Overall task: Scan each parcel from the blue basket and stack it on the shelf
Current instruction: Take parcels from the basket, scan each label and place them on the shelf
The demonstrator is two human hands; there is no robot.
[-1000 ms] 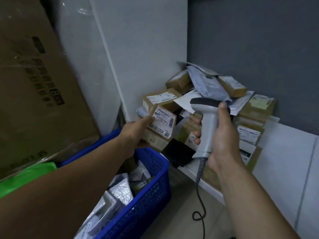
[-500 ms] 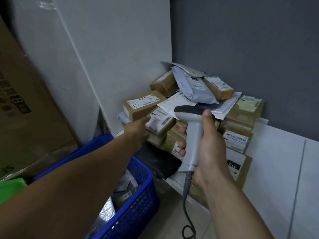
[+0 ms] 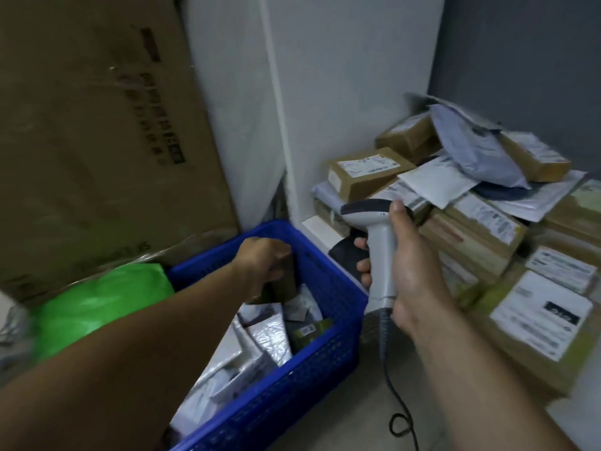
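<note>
A brown parcel (image 3: 287, 281) is gripped by the left hand (image 3: 260, 262) inside the blue basket (image 3: 302, 388), above loose mailers (image 3: 270, 335). The scanner (image 3: 379, 245) is gripped by the right hand (image 3: 414, 268), near the stacked parcels (image 3: 481, 229) on the shelf (image 3: 318, 227).

Of the person, two arms show: the left forearm (image 3: 140, 359) and the right forearm (image 3: 481, 385), both bare along their whole visible length. The left hand (image 3: 260, 265) and the right hand (image 3: 413, 271) are bare too, the left one slightly blurred.
</note>
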